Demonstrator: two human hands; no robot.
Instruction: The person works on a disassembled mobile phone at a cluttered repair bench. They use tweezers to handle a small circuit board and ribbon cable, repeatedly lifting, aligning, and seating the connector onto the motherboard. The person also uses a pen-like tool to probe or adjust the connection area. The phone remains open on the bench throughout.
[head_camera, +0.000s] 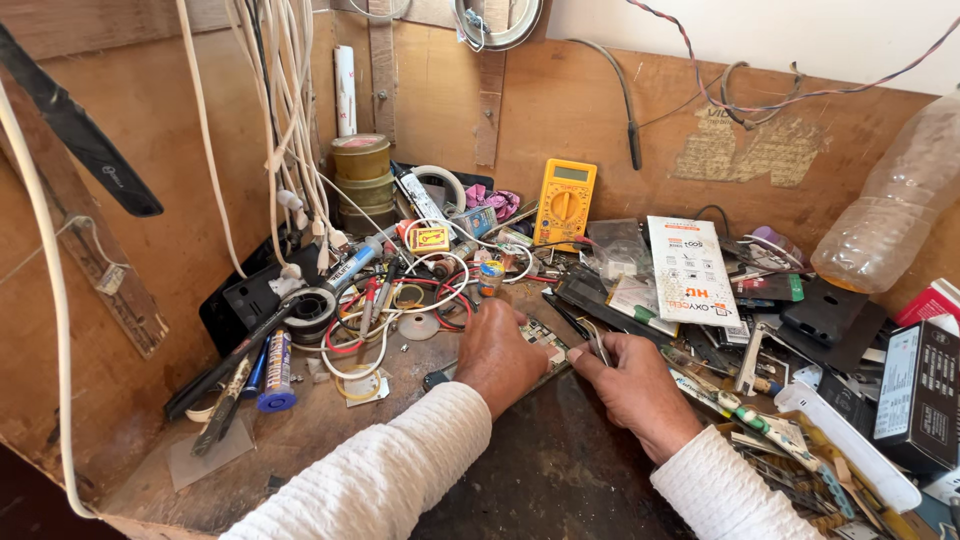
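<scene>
Left hand (497, 352): clamps down on small green circuit board (546, 342), mid-bench.
Right hand (632, 382): pinches thin metal tweezers (599, 345) at board's edge.
Surroundings: yellow multimeter (564, 202), tangled red and white wires (400, 300).
Containers: stacked round tins (362, 182), contents hidden; empty clear plastic bottle (895, 205).

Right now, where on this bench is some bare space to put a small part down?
The dark worn patch of bench between the two sleeves is bare. The brown strip between the left sleeve and the blue battery is mostly bare. Crowded: the wire tangle behind the left hand, and the boxes and scrap beside the right hand.
</scene>
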